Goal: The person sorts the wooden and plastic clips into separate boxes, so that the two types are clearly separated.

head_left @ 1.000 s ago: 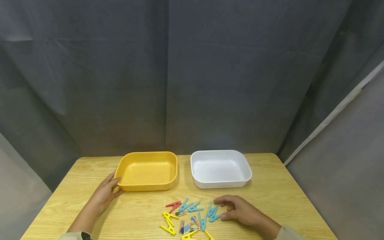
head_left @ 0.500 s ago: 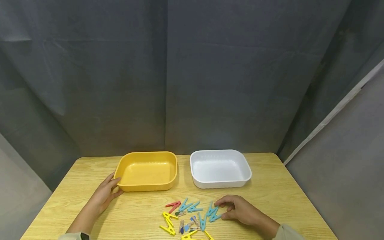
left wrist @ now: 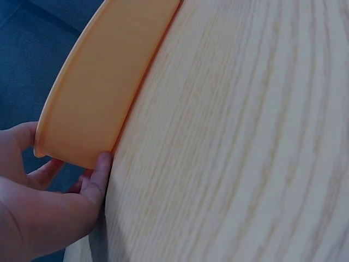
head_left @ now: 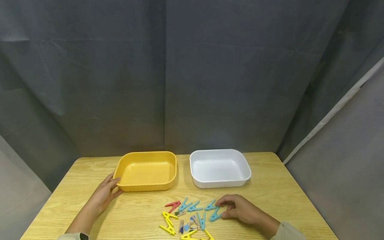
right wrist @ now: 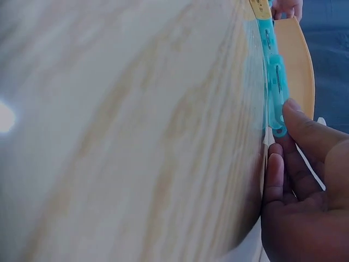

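My left hand [head_left: 103,196] grips the near-left end of the yellow plastic tray [head_left: 144,187], with fingers at its rim and a digit low against its outer wall [left wrist: 98,82]. On the table in front of the trays, my right hand [head_left: 240,209] has its thumb and forefinger around the end of a light blue clothespin [head_left: 214,216]. A second blue clothespin [head_left: 211,205] lies just beyond it, close to the forefinger. In the right wrist view, fingertips meet the near end of a blue clothespin [right wrist: 277,93].
A white plastic tray [head_left: 220,183] stands right of the yellow one. Several blue, yellow [head_left: 168,229] and small wooden clothespins [head_left: 181,226] lie scattered left of my right hand, with one red clothespin [head_left: 173,206]. Grey cloth [head_left: 210,83] hangs behind the wooden table [head_left: 285,200].
The two blue clothespins at my right hand have come apart; the farther one has turned and shifted away. My left hand stays at the yellow tray.
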A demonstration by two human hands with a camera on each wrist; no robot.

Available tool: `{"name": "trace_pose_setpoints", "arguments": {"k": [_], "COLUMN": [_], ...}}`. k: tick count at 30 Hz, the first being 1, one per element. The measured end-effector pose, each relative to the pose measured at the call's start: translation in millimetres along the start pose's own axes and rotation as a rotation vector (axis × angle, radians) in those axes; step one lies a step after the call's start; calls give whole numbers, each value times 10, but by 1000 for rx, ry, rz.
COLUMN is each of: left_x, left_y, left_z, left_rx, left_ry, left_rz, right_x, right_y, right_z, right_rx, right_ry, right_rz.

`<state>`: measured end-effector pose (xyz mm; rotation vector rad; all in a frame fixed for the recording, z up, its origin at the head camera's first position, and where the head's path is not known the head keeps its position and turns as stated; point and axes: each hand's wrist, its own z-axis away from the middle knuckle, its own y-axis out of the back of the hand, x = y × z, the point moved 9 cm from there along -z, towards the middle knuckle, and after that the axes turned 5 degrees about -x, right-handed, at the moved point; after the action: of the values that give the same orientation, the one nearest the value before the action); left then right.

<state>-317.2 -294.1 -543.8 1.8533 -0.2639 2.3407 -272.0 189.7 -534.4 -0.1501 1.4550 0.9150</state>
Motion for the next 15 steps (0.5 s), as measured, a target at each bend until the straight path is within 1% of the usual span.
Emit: {"name": "trace_pose_setpoints", "arguments": {"k": [7,12,15], "left_x": [0,-2,-1], "left_y": [-4,-1,2], "left_z": [0,-4,-2], "left_rx": [0,0,-1], "left_ry": [-1,-1,-4], "left_rz": [-4,-2,0], "right_x": [28,22,26], "right_y": [5,1,-9], "right_z": [-1,0,0], "right_rx": [1,-5,-13], "right_ry": [1,29,44], "right_rz": [2,7,-19]}}
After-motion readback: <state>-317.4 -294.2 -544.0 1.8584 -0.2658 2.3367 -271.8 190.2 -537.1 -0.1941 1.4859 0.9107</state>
